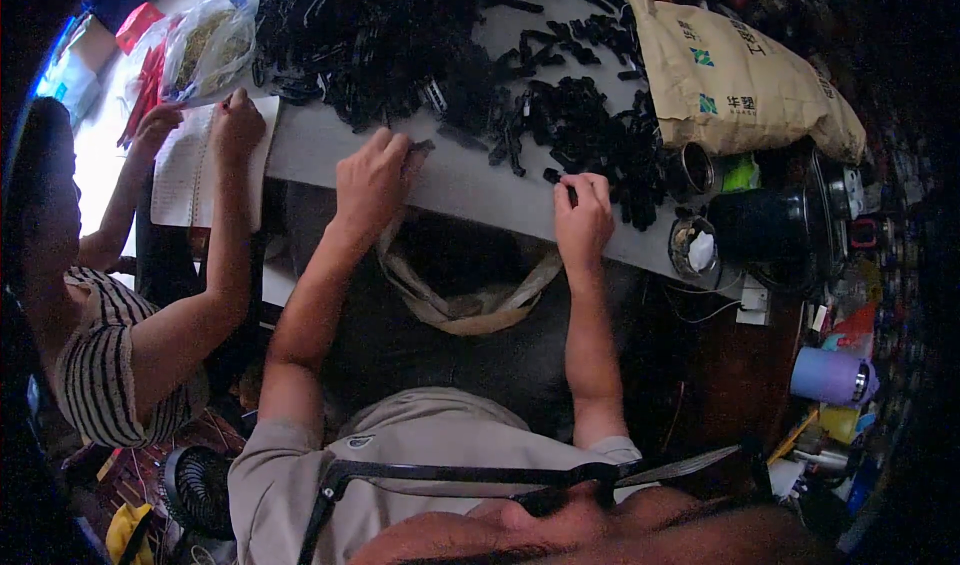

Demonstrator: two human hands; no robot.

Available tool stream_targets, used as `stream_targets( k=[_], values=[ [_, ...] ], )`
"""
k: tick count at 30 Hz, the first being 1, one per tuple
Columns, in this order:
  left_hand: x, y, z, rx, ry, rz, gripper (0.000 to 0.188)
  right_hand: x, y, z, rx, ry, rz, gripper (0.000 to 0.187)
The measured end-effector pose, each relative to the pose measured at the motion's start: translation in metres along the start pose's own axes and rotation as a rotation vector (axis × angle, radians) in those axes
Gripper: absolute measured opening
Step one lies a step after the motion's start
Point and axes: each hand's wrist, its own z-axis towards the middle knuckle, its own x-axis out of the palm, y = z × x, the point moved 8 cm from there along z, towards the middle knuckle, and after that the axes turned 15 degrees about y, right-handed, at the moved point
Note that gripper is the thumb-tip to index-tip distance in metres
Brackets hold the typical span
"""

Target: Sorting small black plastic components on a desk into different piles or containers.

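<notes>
My left hand point(372, 183) is closed above the table's near edge, and a small dark plastic piece point(421, 147) pokes out at its fingertips. My right hand point(584, 215) pinches another small black plastic piece point(552, 176) between thumb and fingers. Beyond both hands lies a big heap of black plastic parts point(370, 40) on the grey table point(460, 190). A smaller pile of such parts point(570, 115) lies just past my right hand. Below the table edge, between my forearms, hangs an open pale bag point(470, 315) with a dark inside.
At left a person's hand point(240, 125) holds a pen over a spiral notebook point(185, 170). A clear plastic bag point(212, 45) lies behind it. On the right are a large paper sack point(745, 75), a glass jar point(692, 248) and a purple cup point(830, 376). A black fan point(197, 490) stands lower left.
</notes>
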Motion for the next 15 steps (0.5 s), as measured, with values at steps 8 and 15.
stream_targets(
  k=[8,15],
  values=[
    [0.032,-0.007,-0.018,0.068,0.092,-1.308,0.013,-0.008,0.007,-0.02,-0.085,-0.078,0.258,0.01],
    [0.045,-0.054,-0.045,-0.014,0.297,-1.407,0.02,0.033,0.047,-0.071,0.152,0.461,1.006,0.02]
  ],
)
